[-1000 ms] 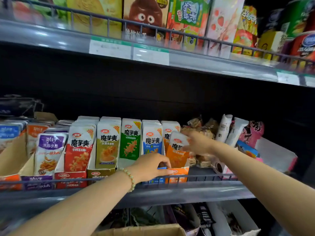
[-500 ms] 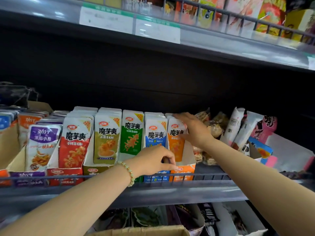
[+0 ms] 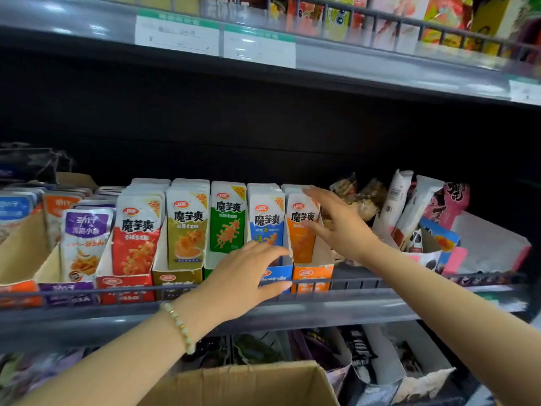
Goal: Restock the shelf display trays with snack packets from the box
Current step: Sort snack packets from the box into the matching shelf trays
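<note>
Six trays: narrow card display trays are standing side by side, the purple tray (image 3: 66, 288), red tray (image 3: 124, 284), olive tray (image 3: 175, 277), green tray (image 3: 207, 272), blue tray (image 3: 281, 272) and orange tray (image 3: 311, 273).
Contents: white-topped foil snack packets are standing upright in rows, each colour in its matching tray; the blue-fronted packets (image 3: 266, 218) and orange-fronted packets (image 3: 301, 230) are sitting furthest right.
Left hand (image 3: 243, 276): reaching over the blue tray's front lip with its fingers nearly straight and close together and the thumb stretched out below, pinching nothing; a pale bead bracelet (image 3: 178, 326) is circling the wrist.
Right hand (image 3: 342, 230): lying spread against the right side of the orange-fronted packets, fingertips touching their tops, gripping nothing.
Box: a brown cardboard box (image 3: 248, 382) is sitting below the shelf; its inside is hidden.
Surface: the grey metal shelf (image 3: 322, 313) is carrying the trays behind a dark wire rail (image 3: 366, 284).
Right of the trays: loose wrapped snacks and white tube packs (image 3: 395, 197) are leaning together.
Above: an upper shelf (image 3: 380, 63) is bearing white price labels (image 3: 177, 33) and blurred boxes.
</note>
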Tool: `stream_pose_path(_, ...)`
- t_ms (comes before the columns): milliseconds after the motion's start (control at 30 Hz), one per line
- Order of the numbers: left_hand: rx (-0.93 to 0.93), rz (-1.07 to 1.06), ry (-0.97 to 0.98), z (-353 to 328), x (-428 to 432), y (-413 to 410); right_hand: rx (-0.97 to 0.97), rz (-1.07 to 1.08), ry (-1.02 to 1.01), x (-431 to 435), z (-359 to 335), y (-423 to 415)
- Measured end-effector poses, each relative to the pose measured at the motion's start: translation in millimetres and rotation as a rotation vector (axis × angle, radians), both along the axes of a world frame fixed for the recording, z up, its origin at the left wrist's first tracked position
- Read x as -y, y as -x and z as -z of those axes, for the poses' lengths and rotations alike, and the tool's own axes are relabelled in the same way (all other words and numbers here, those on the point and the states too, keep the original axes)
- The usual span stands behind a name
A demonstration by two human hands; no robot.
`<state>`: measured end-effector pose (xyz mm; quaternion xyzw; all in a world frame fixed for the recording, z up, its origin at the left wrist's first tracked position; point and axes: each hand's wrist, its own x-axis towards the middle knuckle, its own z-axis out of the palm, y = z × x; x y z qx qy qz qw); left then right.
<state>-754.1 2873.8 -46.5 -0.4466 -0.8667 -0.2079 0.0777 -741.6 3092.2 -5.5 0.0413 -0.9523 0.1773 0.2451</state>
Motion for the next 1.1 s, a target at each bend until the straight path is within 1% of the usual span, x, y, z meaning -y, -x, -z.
stream_pose_path(67, -0.013, -0.009, -0.007, 4, 24, -14, 0.020, -0.057, 0.041, 11, 5, -25)
stream_pose_path(133, 0.027, -0.030, 0.033, 16, 49, -29, 0.062, -0.138, 0.124, 24, 16, -52)
stream_pose_path(233, 0.116, -0.058, 0.140, 44, 87, -49, 0.176, -0.231, 0.242, 46, 46, -88)
stream_pose_path(333, 0.248, -0.086, 0.230, 81, 121, -65, 0.313, -0.270, 0.273, 70, 91, -116)
stream_pose_path(433, 0.411, -0.104, 0.301, 120, 146, -78, 0.558, -0.311, 0.216, 94, 144, -135)
stream_pose_path(500, 0.495, -0.100, 0.353, 145, 154, -81, 0.764, -0.323, 0.196, 107, 178, -140)
stream_pose_path(600, 0.660, -0.097, 0.482, 172, 158, -89, 1.082, -0.261, 0.214, 122, 224, -139)
stream_pose_path(667, 0.771, -0.092, 0.528, 186, 160, -93, 1.188, -0.200, 0.157, 128, 247, -135)
stream_pose_path(700, 0.788, -0.108, 0.527, 191, 161, -93, 1.217, -0.166, 0.175, 132, 254, -133)
stream_pose_path(733, 0.772, -0.145, 0.507, 195, 162, -92, 1.239, -0.135, 0.239, 136, 260, -130)
stream_pose_path(767, 0.719, -0.198, 0.469, 197, 162, -90, 1.245, -0.106, 0.344, 141, 264, -128)
stream_pose_path(833, 0.544, -0.308, 0.402, 200, 161, -85, 1.239, -0.037, 0.567, 153, 270, -121)
stream_pose_path(867, 0.465, -0.347, 0.392, 201, 159, -83, 1.224, 0.009, 0.631, 158, 274, -117)
stream_pose_path(933, 0.372, -0.363, 0.408, 207, 155, -78, 1.197, 0.088, 0.678, 166, 283, -109)
stream_pose_path(1000, 0.311, -0.347, 0.459, 216, 152, -74, 1.168, 0.122, 0.713, 173, 287, -105)
stream_pose_path(1100, 0.296, -0.368, 0.512, 226, 150, -66, 1.138, 0.124, 0.759, 174, 291, -105)
